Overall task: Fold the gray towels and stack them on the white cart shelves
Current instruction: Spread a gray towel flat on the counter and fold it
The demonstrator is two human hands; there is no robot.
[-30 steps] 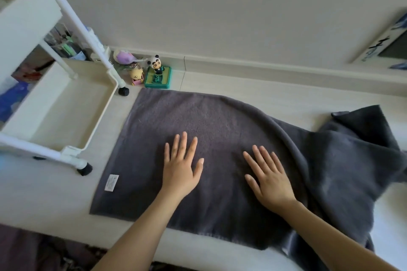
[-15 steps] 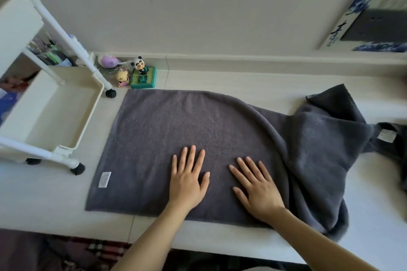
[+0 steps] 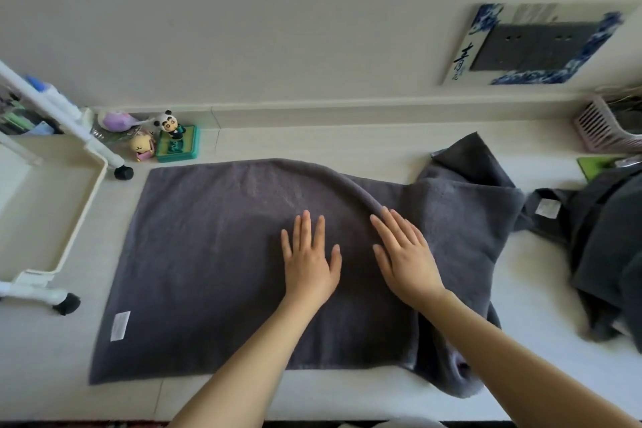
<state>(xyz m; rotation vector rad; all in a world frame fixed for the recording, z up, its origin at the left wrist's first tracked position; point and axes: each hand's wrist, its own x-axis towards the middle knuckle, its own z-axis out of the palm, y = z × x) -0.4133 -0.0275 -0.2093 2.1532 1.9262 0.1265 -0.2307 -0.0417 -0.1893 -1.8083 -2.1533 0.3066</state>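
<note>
Bare, flat and pressed palm-down, both hands lie on the gray towel (image 3: 215, 254) spread over the pale tabletop (image 3: 382, 146). The left hand (image 3: 309, 261) rests with fingers straight and slightly spread near the towel's middle; the right hand (image 3: 406, 257) lies just beside it, fingers straight, its fingertips touching the curved ridge where the cloth is doubled over. Neither hand grips anything. Compared with half a second ago, both hands sit farther up the towel, away from its near edge, and closer to each other, while the right hand now reaches the ridge it previously lay short of. This reads as a smoothing stroke, flattening the sheet before a fold.

Left of the hands, the towel lies flat, a white label (image 3: 120, 325) at its near left corner. Right of the hands, the towel is rumpled and bunched, part of it hanging over the table's near edge. Well right of that bunch lies a second dark towel (image 3: 604, 254), unfolded.

Left of the gray towel stands the white cart (image 3: 83, 215), its visible tray holding no towel; stacking has, by this evidence, not begun. Beyond the towel's far left corner stand a panda figurine (image 3: 170, 123) and a small yellow toy (image 3: 142, 146). A pink basket (image 3: 604, 128) sits at the far right.
</note>
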